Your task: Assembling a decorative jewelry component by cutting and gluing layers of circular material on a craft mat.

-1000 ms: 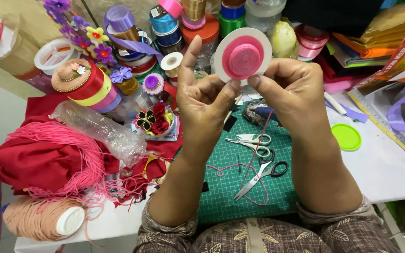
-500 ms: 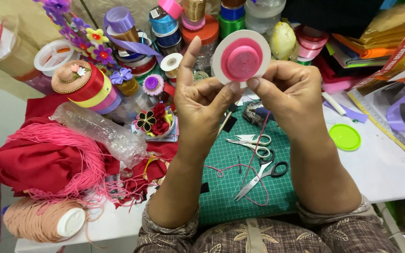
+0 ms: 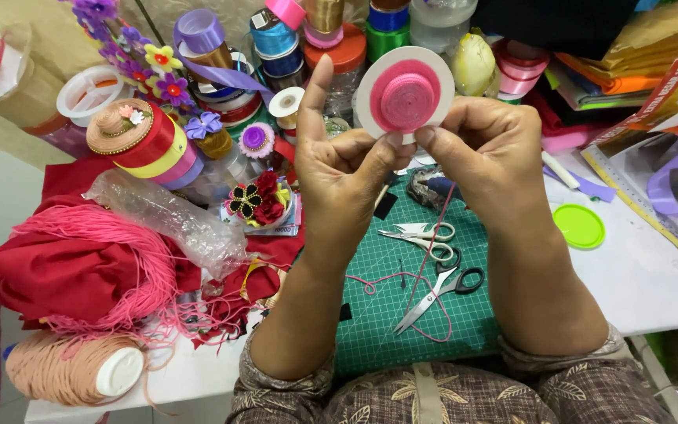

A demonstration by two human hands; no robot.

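Both my hands hold up a small hat-shaped piece (image 3: 405, 94): a white round disc with a pink coiled-cord crown in its middle. My left hand (image 3: 343, 169) pinches the disc's lower left edge with thumb and fingers, its index finger pointing up. My right hand (image 3: 486, 153) pinches the lower right edge. A thin pink cord (image 3: 433, 251) hangs from the piece down to the green cutting mat (image 3: 402, 306). Two pairs of scissors lie on the mat under my hands: a small silver pair (image 3: 421, 234) and a black-handled pair (image 3: 442, 289).
Ribbon spools (image 3: 276, 39) and small craft flowers (image 3: 254, 200) crowd the back of the white table. Red cloth and a pink cord bundle (image 3: 80, 267) lie at left, a peach cord cone (image 3: 72, 369) in front. A green lid (image 3: 579, 226) and a ruler (image 3: 653, 212) lie right.
The hat piece and both hands stay almost still; the piece has only shifted very slightly between my fingers.
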